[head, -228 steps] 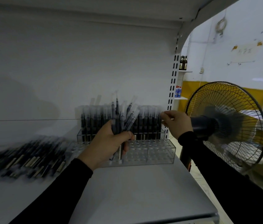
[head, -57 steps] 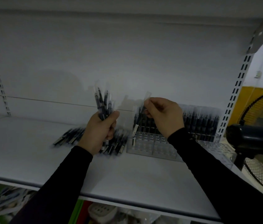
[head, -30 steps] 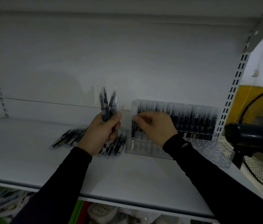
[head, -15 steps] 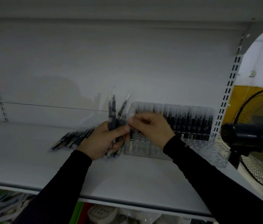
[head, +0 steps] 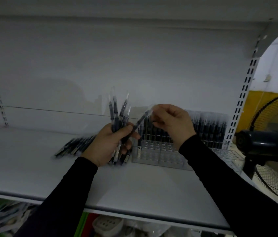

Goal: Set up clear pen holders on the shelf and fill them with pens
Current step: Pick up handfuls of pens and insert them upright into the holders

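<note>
- Half a second ago my two hands were touching at the bunch; now my right hand (head: pixel 173 123) has come up and away with one pen (head: pixel 139 123) pulled out at a slant.
- On the left of the shelf (head: pixel 23 165), a pile (head: pixel 74 146) of loose pens lies flat, waiting.
- Next comes my left hand (head: pixel 110 145). Its fingers are curled tight round a bunch (head: pixel 117 117) of pens that stick up like a fan.
- My right hand pinches the top end of the one pen with thumb and finger. The low end of that pen is still down by my left thumb.
- Under and behind my right hand sits the holder (head: pixel 158 155). It is clear and has many small holes. One pen already stands in its front left corner. The back rows (head: pixel 208 125) look full of pens.
- I think the job is well along, with the front holes left to fill.
- To do this step well, I should lift the pen free, turn it straight up, and line its tip over an empty hole next to the standing pen.
- I should push down gently, so the light holder does not slide.
- A fan (head: pixel 271 144) stands far right, off the shelf.
</note>
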{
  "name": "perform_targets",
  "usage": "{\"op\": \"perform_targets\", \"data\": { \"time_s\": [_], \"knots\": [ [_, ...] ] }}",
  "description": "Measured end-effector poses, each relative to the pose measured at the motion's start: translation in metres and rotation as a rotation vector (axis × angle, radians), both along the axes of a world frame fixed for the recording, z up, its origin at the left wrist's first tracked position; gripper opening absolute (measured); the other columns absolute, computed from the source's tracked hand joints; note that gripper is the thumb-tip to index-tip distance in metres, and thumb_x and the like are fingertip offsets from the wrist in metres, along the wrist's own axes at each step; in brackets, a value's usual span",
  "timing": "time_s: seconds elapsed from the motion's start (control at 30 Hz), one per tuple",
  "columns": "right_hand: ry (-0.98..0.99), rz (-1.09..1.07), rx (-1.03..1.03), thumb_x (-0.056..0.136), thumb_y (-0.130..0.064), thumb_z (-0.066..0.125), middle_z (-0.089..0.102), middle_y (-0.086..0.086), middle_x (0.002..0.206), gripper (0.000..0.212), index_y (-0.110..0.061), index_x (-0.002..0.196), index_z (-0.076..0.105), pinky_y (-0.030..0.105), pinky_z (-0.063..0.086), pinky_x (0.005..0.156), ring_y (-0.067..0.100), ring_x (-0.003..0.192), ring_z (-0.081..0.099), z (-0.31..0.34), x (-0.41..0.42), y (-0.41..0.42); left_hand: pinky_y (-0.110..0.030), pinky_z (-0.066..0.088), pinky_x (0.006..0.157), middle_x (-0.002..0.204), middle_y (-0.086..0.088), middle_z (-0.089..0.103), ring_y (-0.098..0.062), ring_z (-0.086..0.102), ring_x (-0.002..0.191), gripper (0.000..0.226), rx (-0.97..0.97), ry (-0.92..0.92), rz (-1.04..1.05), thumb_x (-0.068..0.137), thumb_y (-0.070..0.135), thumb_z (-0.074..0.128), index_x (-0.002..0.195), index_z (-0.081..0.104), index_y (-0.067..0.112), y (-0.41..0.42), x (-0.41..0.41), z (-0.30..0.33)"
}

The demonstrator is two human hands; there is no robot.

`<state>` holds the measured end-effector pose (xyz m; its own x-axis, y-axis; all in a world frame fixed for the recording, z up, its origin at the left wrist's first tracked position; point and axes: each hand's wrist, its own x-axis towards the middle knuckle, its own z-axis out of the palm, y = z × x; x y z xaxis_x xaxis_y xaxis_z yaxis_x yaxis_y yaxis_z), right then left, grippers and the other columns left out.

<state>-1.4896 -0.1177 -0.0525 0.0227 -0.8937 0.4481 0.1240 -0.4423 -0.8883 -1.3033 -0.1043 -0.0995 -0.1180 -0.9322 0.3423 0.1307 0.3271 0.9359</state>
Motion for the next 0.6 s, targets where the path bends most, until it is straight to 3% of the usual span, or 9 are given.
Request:
{"op": "perform_targets", "data": {
  "time_s": [0.17,0.3,0.4,0.6],
  "knots": [
    [-0.208,-0.065,0.028,0.094,-0.016,0.059,0.069,0.000,0.074,0.015,-0.014,0.081,0.066,0.022,0.054,0.062,0.015,0.069,0.068,0.020,-0.016,-0.012,-0.021,0.034,0.039,0.079,-0.011,0.070,-0.017,0.045,0.040,0.019,0.002,0.044,0.127,0.098,0.018,0.056,0.087,0.060,0.003,-0.005,0.005,-0.001],
    [-0.022,-0.217,-0.086,0.095,-0.017,0.058,0.068,0.003,0.078,0.013,-0.012,0.085,0.066,0.029,0.058,0.069,0.014,0.066,0.068,0.016,-0.022,-0.020,-0.024,0.033,0.040,0.065,-0.005,0.060,-0.018,0.038,0.040,0.026,0.010,-0.032,0.195,0.097,0.023,0.058,0.084,0.058,0.001,-0.007,0.008,-0.003],
    [0.149,-0.314,-0.173,0.095,-0.021,0.059,0.070,0.004,0.083,0.013,-0.011,0.092,0.066,0.037,0.059,0.077,0.017,0.071,0.070,0.009,-0.019,-0.026,-0.024,0.032,0.040,0.061,-0.001,0.053,-0.017,0.037,0.042,0.030,0.046,-0.062,0.186,0.097,0.030,0.057,0.096,0.061,0.000,-0.006,0.009,-0.004],
    [0.297,-0.326,-0.236,0.096,-0.024,0.056,0.069,0.001,0.087,0.013,-0.014,0.095,0.064,0.036,0.059,0.077,0.016,0.076,0.070,0.003,-0.008,-0.031,-0.023,0.030,0.039,0.059,0.002,0.048,-0.015,0.035,0.044,0.031,0.064,-0.042,0.162,0.097,0.035,0.055,0.100,0.060,0.005,-0.005,0.008,-0.003]
  ]
}}
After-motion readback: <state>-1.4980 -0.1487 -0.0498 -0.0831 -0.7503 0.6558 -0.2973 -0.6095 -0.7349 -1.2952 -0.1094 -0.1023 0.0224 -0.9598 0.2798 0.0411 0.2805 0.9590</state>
